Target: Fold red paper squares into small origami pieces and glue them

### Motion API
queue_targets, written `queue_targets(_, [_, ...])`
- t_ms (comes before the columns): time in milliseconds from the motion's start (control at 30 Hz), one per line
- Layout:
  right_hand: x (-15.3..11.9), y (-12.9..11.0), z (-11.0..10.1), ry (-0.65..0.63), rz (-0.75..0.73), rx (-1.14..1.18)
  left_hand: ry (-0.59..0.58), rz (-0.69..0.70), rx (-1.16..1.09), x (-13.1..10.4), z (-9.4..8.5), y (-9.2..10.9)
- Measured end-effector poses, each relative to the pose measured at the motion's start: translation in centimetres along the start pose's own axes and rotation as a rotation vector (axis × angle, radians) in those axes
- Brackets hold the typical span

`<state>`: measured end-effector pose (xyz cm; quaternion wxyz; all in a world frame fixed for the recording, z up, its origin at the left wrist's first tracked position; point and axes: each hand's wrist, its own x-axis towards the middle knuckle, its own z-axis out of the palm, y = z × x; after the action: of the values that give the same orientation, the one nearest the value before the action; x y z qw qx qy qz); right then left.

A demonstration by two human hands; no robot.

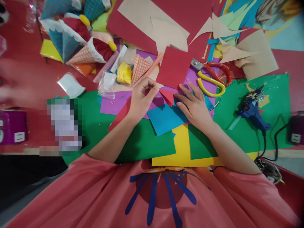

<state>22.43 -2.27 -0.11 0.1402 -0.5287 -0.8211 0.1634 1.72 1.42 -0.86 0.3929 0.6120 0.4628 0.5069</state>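
A small folded piece of red paper is pinched at its left tip by my left hand, thumb against fingertips. My right hand lies palm down with fingers spread, its fingertips by the right end of that piece. Below both hands is a blue paper sheet, on purple paper. A square red sheet rests just beyond my fingers. Scissors with one red and one yellow handle lie beyond my right hand. A red strip is partly hidden under my left wrist.
Several fabric-like cones stand at the back left, near a checkered paper cone and a yellow bagged lump. A blue glue gun with its cord lies right on green sheets. Beige scraps spread behind.
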Motion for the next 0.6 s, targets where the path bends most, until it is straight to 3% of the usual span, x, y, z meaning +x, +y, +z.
queue_targets(267, [0.0, -0.1, -0.4, -0.044, 0.000, 0.002, 0.019, -0.027, 0.228, 1.3, -2.0, -1.4])
queue_targets(600, [-0.2, 0.2, 0.0, -0.041, -0.023, -0.015, 0.124, 0.111, 0.455, 1.4, -4.2, -2.0])
